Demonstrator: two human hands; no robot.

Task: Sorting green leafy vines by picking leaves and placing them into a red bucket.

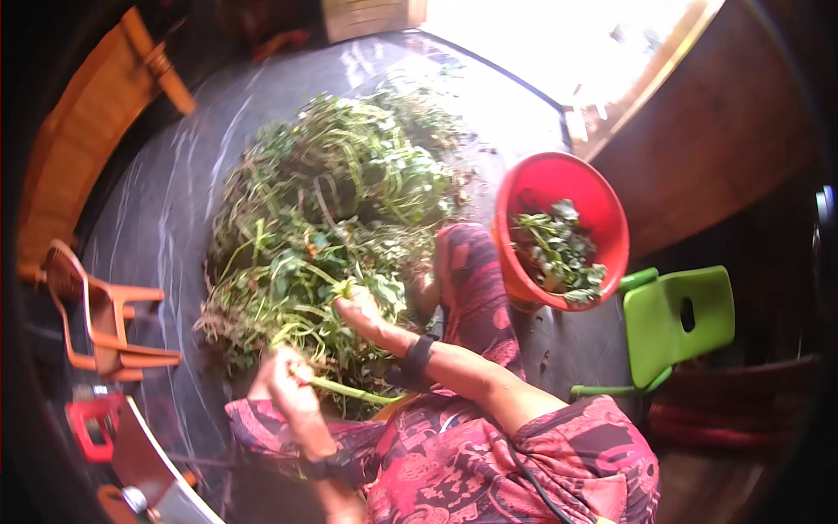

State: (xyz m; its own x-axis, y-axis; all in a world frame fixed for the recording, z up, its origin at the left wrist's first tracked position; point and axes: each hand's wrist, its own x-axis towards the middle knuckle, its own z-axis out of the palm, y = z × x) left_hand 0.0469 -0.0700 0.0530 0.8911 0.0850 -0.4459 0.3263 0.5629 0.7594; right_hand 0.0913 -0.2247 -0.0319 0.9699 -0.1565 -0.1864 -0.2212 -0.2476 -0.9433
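My left hand [291, 381] is closed around a thick pale-green stem [357, 391], which runs out to the right towards my lap. Ahead and to its right, my right hand [360, 313] pinches a piece of green plant [343, 288] at its fingertips. Both hands are over the near side of a big heap of leafy green vines [353, 170] on the floor. Long curved stems, green leaves and dry brownish bits are tangled in the heap. A red plastic bucket [610, 196] stands right of my knee, with cut leafy greens [560, 252] inside it.
The dark, marble-patterned floor [177, 177] lies around the heap. A green plastic chair [681, 327] is at right, beyond the bucket. At left are an orange plastic chair [108, 314], wooden furniture [85, 124] and a red plastic item [91, 429]. Bright light enters through a doorway [524, 46].
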